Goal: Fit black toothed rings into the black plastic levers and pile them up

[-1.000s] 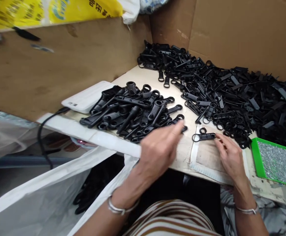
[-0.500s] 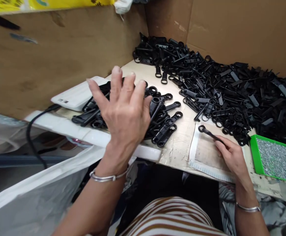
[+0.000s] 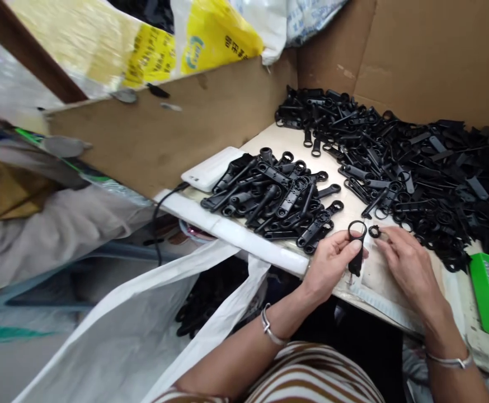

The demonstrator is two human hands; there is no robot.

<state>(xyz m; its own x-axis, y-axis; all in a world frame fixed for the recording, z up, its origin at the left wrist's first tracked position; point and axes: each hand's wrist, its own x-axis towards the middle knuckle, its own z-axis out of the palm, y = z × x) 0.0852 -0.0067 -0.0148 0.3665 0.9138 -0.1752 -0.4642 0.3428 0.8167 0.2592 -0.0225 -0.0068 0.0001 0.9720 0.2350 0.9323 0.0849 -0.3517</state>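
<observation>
My left hand (image 3: 332, 263) is closed on a black plastic handle part (image 3: 357, 246) with a ring at its top, held upright near the table's front edge. My right hand (image 3: 410, 268) pinches a small black toothed ring (image 3: 374, 231) just right of that part. Left of my hands lies a smaller heap of black handle parts (image 3: 278, 198). A large pile of black parts (image 3: 416, 162) fills the back right of the table.
Cardboard walls (image 3: 416, 50) enclose the table. A white power bank (image 3: 211, 169) with a black cable lies at the left edge. A green tray (image 3: 479, 291) of small metal pieces sits at right. A white plastic bag (image 3: 144, 330) holding black parts hangs below the table.
My left hand has come back from over the heap to the front edge and now holds a handle part. My right hand has let go of the long part and pinches a small ring. The view swung left.
</observation>
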